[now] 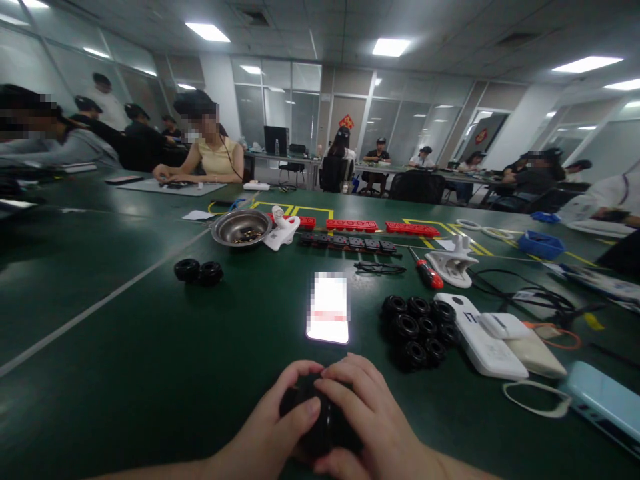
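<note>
My left hand (290, 413) and my right hand (367, 407) are both closed around a black round wheel-like part (327, 417), low in the view close to the table's near side. Fingers cover much of it, so its full shape is hidden. Just beyond my hands lies a phone (327, 330) with a bright, blurred screen. To the right of the phone several black wheels (420, 327) sit in a tight cluster. Two more black wheels (199, 271) stand at the left.
A metal bowl (235, 230) with small bits stands beyond, beside a white clamp (283, 230). Red strips (351, 225) and a black strip (350, 243) lie behind the phone. Rightward are a screwdriver (427, 270), power bank (483, 340), cables and blue tray (540, 245). People sit around.
</note>
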Demonstrator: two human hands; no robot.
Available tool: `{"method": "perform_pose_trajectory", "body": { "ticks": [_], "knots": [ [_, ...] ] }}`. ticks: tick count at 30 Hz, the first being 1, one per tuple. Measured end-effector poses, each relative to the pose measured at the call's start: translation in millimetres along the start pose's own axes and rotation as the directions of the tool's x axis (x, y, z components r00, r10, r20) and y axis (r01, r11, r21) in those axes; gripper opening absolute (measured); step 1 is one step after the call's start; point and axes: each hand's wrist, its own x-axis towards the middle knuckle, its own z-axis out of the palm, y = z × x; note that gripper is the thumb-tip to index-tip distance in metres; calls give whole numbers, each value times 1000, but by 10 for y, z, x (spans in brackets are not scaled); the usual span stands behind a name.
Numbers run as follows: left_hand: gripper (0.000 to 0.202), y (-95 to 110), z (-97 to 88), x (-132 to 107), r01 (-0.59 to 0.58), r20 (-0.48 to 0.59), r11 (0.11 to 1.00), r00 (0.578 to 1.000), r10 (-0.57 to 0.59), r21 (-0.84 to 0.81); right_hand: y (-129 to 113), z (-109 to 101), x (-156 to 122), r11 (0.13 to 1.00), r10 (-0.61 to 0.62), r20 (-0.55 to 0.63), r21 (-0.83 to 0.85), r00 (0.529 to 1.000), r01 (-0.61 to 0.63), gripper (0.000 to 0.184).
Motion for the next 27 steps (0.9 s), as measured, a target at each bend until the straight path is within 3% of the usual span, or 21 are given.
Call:
{"method": "perform_pose_trajectory", "body": {
  "ticks": [2,8,14,17,20,25,27],
  "knots": [
    [46,13,9,2,13,-26,999,1000,-14,-44,-2,-1,-2,999,-2,12,-42,1000,2,44],
    [55,11,1,-28,-8,-54,1000,999,7,-7,-8,-35,11,992,126,4,-19,992,-126,56],
    [48,-23,-25,5,-5,28,1000,1000,5,-9,-6,8,3,997,-52,-34,-59,998,50,35],
    [53,-19,-30,-9,-67,64,998,996,67,-4,-5,2,2,999,10,-31,-40,999,-11,49],
    [59,-29,-38,-19,-75,21,997,997,75,5,-2,-7,-3,994,113,8,12,994,-113,59],
    [57,-20,-18,-1,-16,-11,1000,1000,16,6,2,24,-11,1000,-7,4,15,1000,7,36],
    [58,20,14,-9,-3,-31,1000,1000,3,-27,-2,19,-7,999,-17,9,27,1000,16,35]
  ]
}}
